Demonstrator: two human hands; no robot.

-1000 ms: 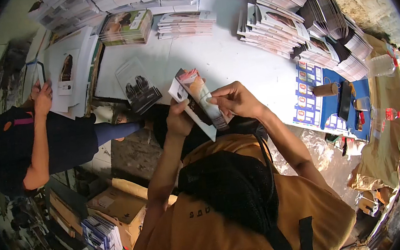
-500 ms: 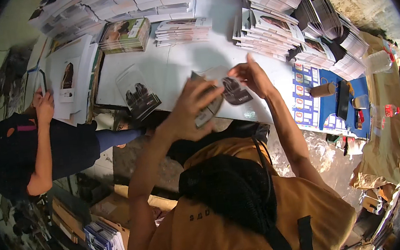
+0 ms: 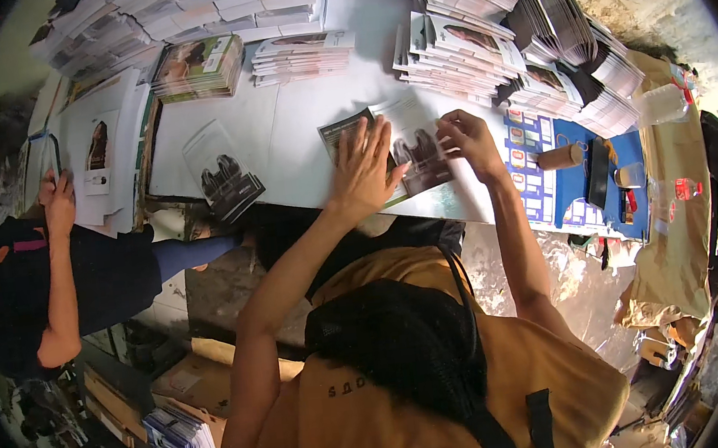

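A booklet (image 3: 419, 149) with dark and pale printed pages lies spread near the table's front edge. Pressing on its left part is my left hand (image 3: 364, 169), palm down with fingers stretched out. My right hand (image 3: 473, 144) has its fingers curled at the booklet's right edge, seeming to pinch the page there. To the left, a small pile of similar booklets (image 3: 222, 173) with a dark picture rests on the white table (image 3: 285, 144).
Booklet stacks (image 3: 198, 68) and a pale stack (image 3: 304, 56) stand farther back; tall piles (image 3: 459, 56) fill the back right. A brown cylinder (image 3: 560, 157) lies on a blue mat (image 3: 577, 179) at right. Another person (image 3: 59, 282) works at left.
My left hand has come down from a raised position and flattened on the booklet, whose pages are now spread wider. My right hand has closed in on its right edge.
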